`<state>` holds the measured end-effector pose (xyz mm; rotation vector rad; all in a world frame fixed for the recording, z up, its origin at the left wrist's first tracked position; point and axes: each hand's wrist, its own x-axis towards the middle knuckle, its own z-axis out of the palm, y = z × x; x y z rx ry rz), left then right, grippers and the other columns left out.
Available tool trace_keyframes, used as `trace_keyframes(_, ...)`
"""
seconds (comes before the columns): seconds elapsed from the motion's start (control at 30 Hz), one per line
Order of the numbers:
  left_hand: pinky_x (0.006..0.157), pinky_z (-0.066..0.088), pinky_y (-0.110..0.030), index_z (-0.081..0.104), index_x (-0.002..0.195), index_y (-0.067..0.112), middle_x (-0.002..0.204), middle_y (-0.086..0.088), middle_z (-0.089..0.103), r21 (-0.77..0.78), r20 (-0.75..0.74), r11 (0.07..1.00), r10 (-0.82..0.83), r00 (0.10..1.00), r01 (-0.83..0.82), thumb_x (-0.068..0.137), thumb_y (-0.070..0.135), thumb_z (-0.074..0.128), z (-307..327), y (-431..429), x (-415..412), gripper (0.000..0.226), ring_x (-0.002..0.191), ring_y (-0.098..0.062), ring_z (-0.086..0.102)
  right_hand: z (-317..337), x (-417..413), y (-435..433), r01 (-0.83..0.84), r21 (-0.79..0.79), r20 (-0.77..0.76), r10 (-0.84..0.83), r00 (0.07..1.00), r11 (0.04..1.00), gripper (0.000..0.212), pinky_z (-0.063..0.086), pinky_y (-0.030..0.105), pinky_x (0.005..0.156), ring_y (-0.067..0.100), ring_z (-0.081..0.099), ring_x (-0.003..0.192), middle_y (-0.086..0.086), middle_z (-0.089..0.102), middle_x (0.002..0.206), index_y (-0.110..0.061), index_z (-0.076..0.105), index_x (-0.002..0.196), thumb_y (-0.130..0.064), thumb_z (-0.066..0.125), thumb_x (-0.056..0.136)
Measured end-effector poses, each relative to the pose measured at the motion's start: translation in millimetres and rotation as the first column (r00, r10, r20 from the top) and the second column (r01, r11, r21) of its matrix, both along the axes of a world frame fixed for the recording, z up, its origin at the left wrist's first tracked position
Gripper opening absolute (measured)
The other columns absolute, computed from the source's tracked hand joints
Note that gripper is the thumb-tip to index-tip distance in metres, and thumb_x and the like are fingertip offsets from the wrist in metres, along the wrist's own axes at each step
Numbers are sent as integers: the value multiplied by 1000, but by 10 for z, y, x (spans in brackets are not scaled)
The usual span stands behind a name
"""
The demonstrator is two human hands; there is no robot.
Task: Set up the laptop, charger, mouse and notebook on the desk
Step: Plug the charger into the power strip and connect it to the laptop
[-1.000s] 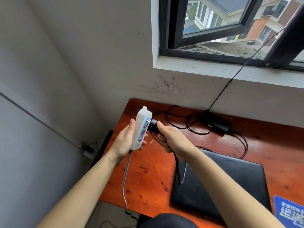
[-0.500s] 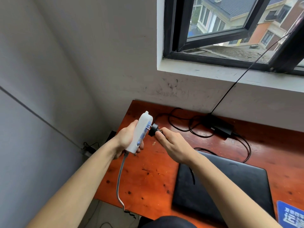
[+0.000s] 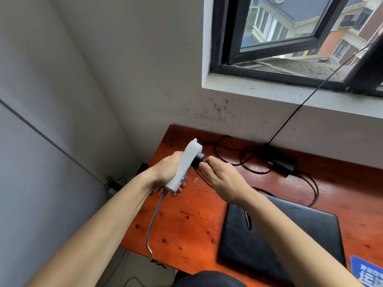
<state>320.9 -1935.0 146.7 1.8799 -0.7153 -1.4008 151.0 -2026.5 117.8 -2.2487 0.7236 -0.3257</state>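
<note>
Over the left end of the surface (image 3: 186,224): left hand (image 3: 165,172) wrapped round the white power strip (image 3: 186,162), held up off the wood. Right hand (image 3: 221,179) pinches the black charger plug (image 3: 199,160). Change: half a second ago the prongs showed in a gap between plug and strip; now the plug body sits flush on the strip, no gap, so it reads as seated. Strip's socket face is turned away, can't confirm full insertion. Strip's grey cord (image 3: 153,222) drops off the front edge. Charger brick (image 3: 284,165) lies by the back wall among looped cable. Laptop (image 3: 279,235) closed near the front edge; can't tell if its charger end is connected. Mouse not in view
</note>
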Motion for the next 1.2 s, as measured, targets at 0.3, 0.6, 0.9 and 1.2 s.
trace_keyframes(0.3, 52, 52, -34, 51, 107, 11, 65, -10, 56, -73, 75, 996, 53, 996, -47, 103, 47, 20, -103, -63, -23, 48, 55, -20, 58, -35, 12, -174, -40, 12, -69, 40, 997, 999, 30, 39, 36, 57, 13, 50, 60, -9, 51, 62, -29, 42, 79, -46, 40, 105)
trace_keyframes(0.6, 86, 55, -43, 50, 114, 21, 110, -9, 64, -38, 197, 995, 103, 975, -97, 75, 85, 46, -718, 42, -210, 75, 97, -24, 63, -863, -337, -377, 139, 107, -256, -107, 961, 985, 45, 38, 26, 77, 11, 53, 86, -8, 57, 86, -28, 61, 104, -69, 47, 92)
trace_keyframes(0.9, 50, 49, -18, 38, 126, 20, 111, -11, 57, 7, 191, 952, 300, 935, -307, 78, 28, 78, -1450, 270, -4, 63, 94, -25, 63, -1614, -808, -68, 539, 173, -818, -185, 545, 824, 28, 51, 27, 68, 30, 72, 95, 14, 70, 98, -5, 62, 97, -33, 56, 92)
trace_keyframes(1.2, 56, 46, -26, 45, 123, 13, 100, -7, 61, 162, 213, 912, 342, 915, -378, 84, 26, 70, -1943, 299, 335, 48, 80, -17, 62, -1919, -265, -445, 715, 527, -514, -499, 698, 459, 25, 43, 20, 44, 12, 48, 43, 7, 60, 57, -11, 57, 73, -9, 54, 98)
